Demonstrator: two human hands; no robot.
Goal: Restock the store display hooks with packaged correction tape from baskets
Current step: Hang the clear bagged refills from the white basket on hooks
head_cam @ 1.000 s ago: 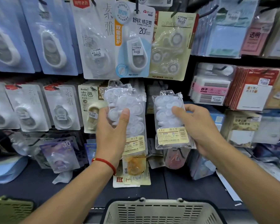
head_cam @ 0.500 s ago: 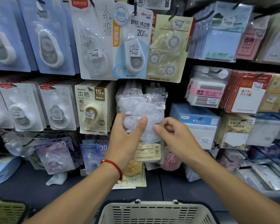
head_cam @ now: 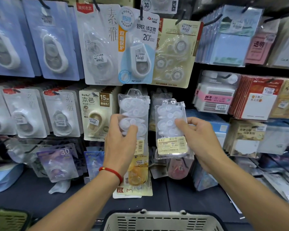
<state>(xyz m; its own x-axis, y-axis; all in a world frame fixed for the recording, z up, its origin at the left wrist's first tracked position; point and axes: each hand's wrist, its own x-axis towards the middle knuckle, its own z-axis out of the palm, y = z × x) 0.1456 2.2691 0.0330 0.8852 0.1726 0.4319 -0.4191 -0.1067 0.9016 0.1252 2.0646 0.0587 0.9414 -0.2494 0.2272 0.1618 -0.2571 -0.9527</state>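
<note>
Two clear packs of white correction tape were held up in front of the display wall, just below the blue 20 m card (head_cam: 137, 52) hanging on its hook. The left pack (head_cam: 134, 112) stood upright directly under that card; the left hand (head_cam: 121, 140) gripped its lower half, thumb curled across the front and fingers wrapped behind. The right pack (head_cam: 171, 129) sat just to the right of the first and a little lower, apart from it, with its yellow label facing out. The right hand (head_cam: 199, 140) pinched its right edge, thumb on the front, the remaining fingers curled behind.

A red cord bracelet (head_cam: 111, 171) circled the left wrist. Left of the blue card's column hung a beige 15M pack (head_cam: 96, 114), and further left rows of pale grey-white tape cards. To the right of it were sticky-note pads and red-edged packets on the shelf. Well beneath it, at the bottom edge of view, stood the rim of a beige basket (head_cam: 162, 220).
</note>
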